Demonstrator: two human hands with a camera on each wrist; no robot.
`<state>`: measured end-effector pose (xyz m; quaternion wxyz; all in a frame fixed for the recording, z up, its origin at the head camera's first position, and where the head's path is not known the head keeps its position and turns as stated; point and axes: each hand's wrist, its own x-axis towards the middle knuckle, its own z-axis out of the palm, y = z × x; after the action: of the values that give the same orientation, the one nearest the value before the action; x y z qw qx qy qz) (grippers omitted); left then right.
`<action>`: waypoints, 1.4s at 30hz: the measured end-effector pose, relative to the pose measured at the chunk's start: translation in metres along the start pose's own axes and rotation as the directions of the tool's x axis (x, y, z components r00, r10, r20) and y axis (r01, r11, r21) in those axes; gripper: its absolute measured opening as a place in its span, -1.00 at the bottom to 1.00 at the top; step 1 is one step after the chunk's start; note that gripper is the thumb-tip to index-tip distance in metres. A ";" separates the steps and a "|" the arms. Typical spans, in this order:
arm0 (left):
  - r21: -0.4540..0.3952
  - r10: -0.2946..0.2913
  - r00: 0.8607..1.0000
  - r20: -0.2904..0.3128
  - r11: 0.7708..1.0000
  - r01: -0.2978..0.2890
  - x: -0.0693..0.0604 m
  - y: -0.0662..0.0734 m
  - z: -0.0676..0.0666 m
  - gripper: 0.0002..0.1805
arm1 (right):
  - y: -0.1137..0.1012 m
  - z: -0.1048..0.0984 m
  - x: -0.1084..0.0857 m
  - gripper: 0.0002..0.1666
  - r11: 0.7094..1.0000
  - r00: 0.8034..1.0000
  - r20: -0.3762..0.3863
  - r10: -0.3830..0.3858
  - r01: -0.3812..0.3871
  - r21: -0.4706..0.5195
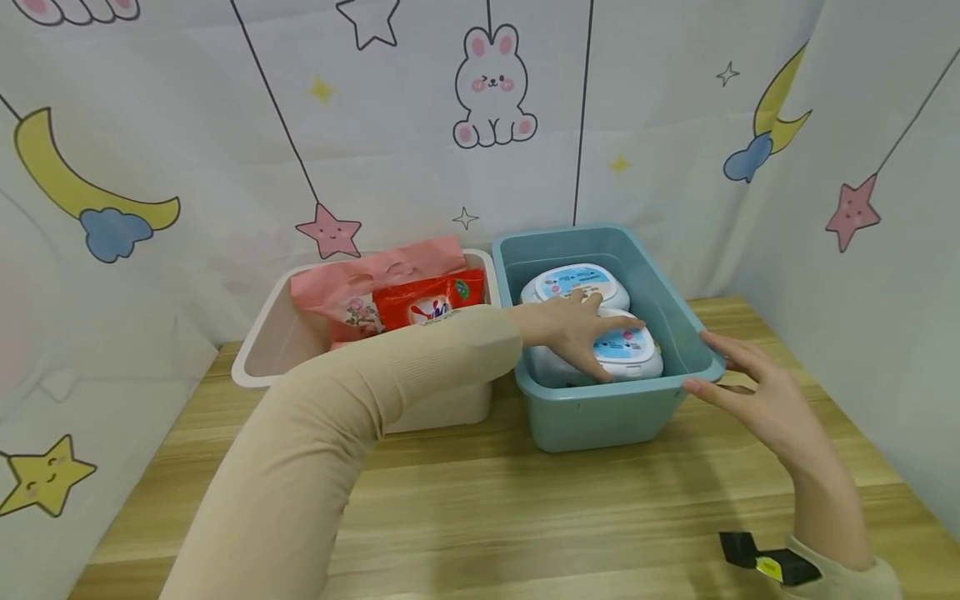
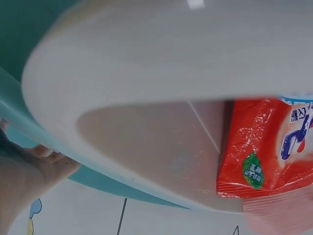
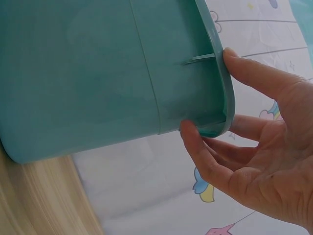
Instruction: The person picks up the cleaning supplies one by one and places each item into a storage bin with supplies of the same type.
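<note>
Two white plastic tubs with blue-and-white lids, a rear one (image 1: 576, 282) and a front one (image 1: 632, 350), sit in a teal bin (image 1: 600, 417). My left hand (image 1: 573, 327) reaches over the bin's left rim and rests on the front tub, fingers spread across its lid. In the left wrist view, part of the left hand (image 2: 36, 171) shows beyond the basket edge; its contact with the tub is hidden there. My right hand (image 1: 765, 400) holds the bin's front right corner. The right wrist view shows its thumb and fingers (image 3: 200, 152) bent around the rim.
Left of the bin stands a white basket (image 1: 258, 354) with a red detergent packet (image 1: 427, 302) and pink packaging (image 1: 337, 292) inside. Both containers stand on a wooden table (image 1: 480, 500), close to a patterned cloth backdrop (image 1: 420, 150).
</note>
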<state>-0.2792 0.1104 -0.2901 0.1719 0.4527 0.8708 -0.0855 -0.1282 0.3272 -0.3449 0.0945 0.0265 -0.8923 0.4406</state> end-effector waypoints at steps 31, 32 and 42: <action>-0.006 0.016 0.999 0.037 1.000 -0.016 0.001 0.004 0.006 -0.05 | -0.001 -0.002 -0.001 -0.17 1.000 1.000 0.012 0.013 -0.013 -0.028; -0.008 0.015 0.999 0.039 1.000 -0.015 0.000 0.004 0.006 -0.05 | -0.001 -0.002 -0.001 -0.17 1.000 1.000 0.013 0.015 -0.014 -0.028; -0.029 0.008 0.999 0.044 1.000 -0.006 -0.002 0.003 0.007 -0.05 | -0.001 -0.002 -0.001 -0.17 1.000 1.000 0.020 0.015 -0.014 -0.027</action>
<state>-0.2740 0.1089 -0.2963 0.1981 0.4511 0.8663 -0.0823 -0.1270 0.3281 -0.3431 0.0828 0.0231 -0.8992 0.4290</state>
